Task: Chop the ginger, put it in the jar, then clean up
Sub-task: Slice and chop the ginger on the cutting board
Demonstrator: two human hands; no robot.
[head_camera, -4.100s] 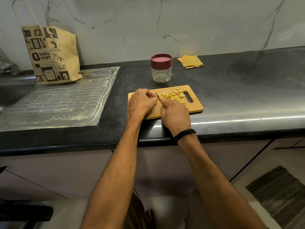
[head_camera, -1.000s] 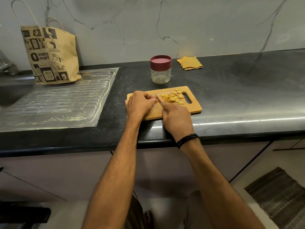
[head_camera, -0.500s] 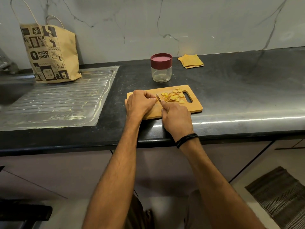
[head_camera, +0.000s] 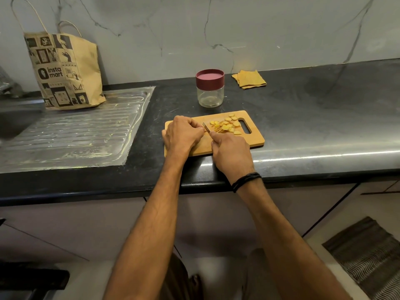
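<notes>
A wooden cutting board (head_camera: 255, 138) lies on the black counter near its front edge. A pile of yellow ginger slices (head_camera: 226, 126) sits on its right half beside the handle slot. My left hand (head_camera: 183, 135) is curled on the board's left half, fingers pinched over a ginger piece that stays hidden. My right hand (head_camera: 230, 151) grips a knife (head_camera: 206, 128), whose blade tip shows between the two hands. Behind the board stands a clear glass jar (head_camera: 210, 92) with a maroon lid on it.
A folded yellow cloth (head_camera: 249, 79) lies by the wall, right of the jar. A printed paper bag (head_camera: 65, 70) stands at the back left on the steel drainboard (head_camera: 71, 131). A striped mat (head_camera: 368, 254) lies on the floor at lower right.
Both hands stay at the board's left half with only slight shifts as the knife works. The slice pile looks about the same.
</notes>
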